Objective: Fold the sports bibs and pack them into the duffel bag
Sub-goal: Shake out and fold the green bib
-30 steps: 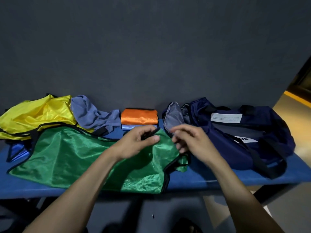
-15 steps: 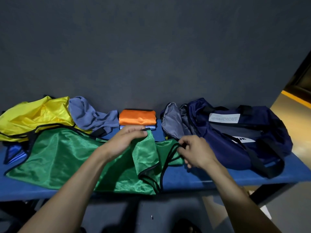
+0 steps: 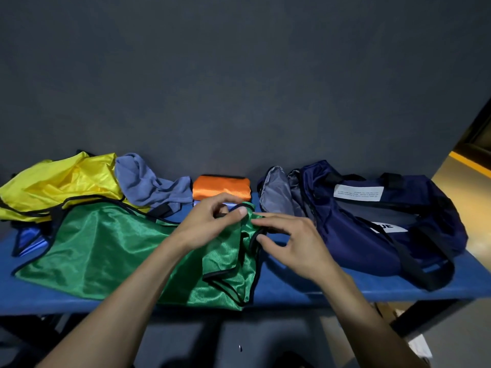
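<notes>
blue bench point(image 3: 292, 288) against dark grey wall point(image 3: 239, 75). on bench: green bib point(image 3: 106, 248), both hands close together, left hand point(image 3: 210, 224) and right hand point(image 3: 295, 243) pinching its black-trimmed edge; navy duffel bag point(image 3: 372, 227) right of bib.

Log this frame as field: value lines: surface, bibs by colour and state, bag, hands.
surface: blue bench
green bib: spread flat, right end bunched up
orange bib: folded, at the back by the wall
yellow bib: unfolded heap, far left
grey-blue cloth: crumpled beside the yellow bib
duffel bag: navy, open, on the right
left hand: pinches the green bib's top edge
right hand: grips its black-trimmed edge
</notes>
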Action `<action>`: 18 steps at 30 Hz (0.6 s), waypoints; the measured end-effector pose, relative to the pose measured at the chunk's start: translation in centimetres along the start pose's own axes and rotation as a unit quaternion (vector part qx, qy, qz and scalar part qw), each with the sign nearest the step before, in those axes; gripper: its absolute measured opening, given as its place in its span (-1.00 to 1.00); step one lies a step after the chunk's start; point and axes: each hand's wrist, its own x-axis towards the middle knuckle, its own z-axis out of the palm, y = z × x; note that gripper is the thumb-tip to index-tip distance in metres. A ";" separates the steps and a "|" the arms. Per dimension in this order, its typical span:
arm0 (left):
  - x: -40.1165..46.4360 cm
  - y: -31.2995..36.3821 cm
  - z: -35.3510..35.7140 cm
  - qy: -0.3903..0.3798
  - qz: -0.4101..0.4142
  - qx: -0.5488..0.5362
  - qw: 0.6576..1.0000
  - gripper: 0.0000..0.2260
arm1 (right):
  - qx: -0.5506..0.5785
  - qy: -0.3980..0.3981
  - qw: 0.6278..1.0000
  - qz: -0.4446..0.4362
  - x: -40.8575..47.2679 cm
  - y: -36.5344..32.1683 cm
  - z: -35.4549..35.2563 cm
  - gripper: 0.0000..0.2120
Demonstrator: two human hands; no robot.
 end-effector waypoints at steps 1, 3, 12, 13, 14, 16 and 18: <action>0.0 0.0 0.0 -0.003 0.014 0.015 1.000 -0.79 | -0.004 -0.003 1.000 -0.005 0.0 -0.1 0.1 -0.70; 0.0 0.0 0.0 0.011 0.046 0.055 0.997 -0.84 | -0.012 -0.005 1.000 -0.012 0.0 -0.3 0.2 -0.72; 0.2 -0.5 -0.2 0.038 0.148 0.341 0.928 -0.87 | -0.001 0.014 1.000 -0.017 0.0 -0.7 0.6 -0.79; 0.2 -0.4 -0.3 0.043 0.123 0.285 0.950 -0.87 | 0.014 0.021 1.000 -0.010 0.0 -0.7 0.5 -0.81; 0.3 -0.4 -0.4 0.043 0.080 0.187 0.978 -0.86 | 0.034 0.031 0.999 0.001 -0.1 -0.9 0.5 -0.84; 0.2 0.6 -0.5 0.039 -0.032 -0.034 0.998 -0.83 | 0.084 0.053 0.994 0.044 -0.2 -1.0 0.5 -0.92; 0.1 1.5 -0.4 0.054 -0.100 -0.194 0.974 -0.80 | 0.119 0.075 0.985 0.104 -0.1 -0.8 0.7 -0.84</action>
